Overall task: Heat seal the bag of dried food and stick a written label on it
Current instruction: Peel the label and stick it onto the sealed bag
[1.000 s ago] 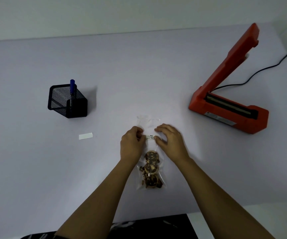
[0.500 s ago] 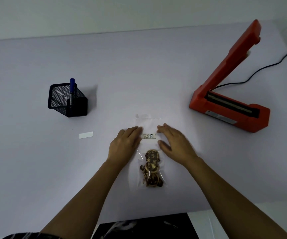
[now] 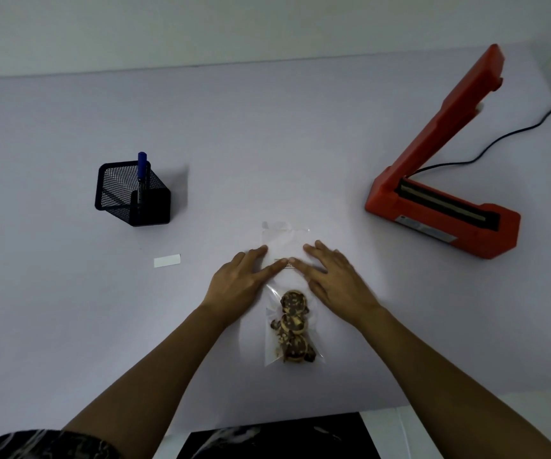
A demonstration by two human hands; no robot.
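Left hand (image 3: 239, 283) and right hand (image 3: 332, 281), flat and spread, grasping nothing, press the label (image 3: 285, 262) between their fingertips on the clear bag (image 3: 284, 241) of dried food (image 3: 293, 327) lying on the tabletop (image 3: 267, 144).

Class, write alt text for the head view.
Two hands, left hand and right hand, press flat on a label on a clear bag of dried food. An open sealer stands right, a pen holder left.

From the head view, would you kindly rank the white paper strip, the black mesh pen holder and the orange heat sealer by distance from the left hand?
From the left hand:
1. White paper strip, just to its left.
2. Black mesh pen holder, farther back-left.
3. Orange heat sealer, across on the right.
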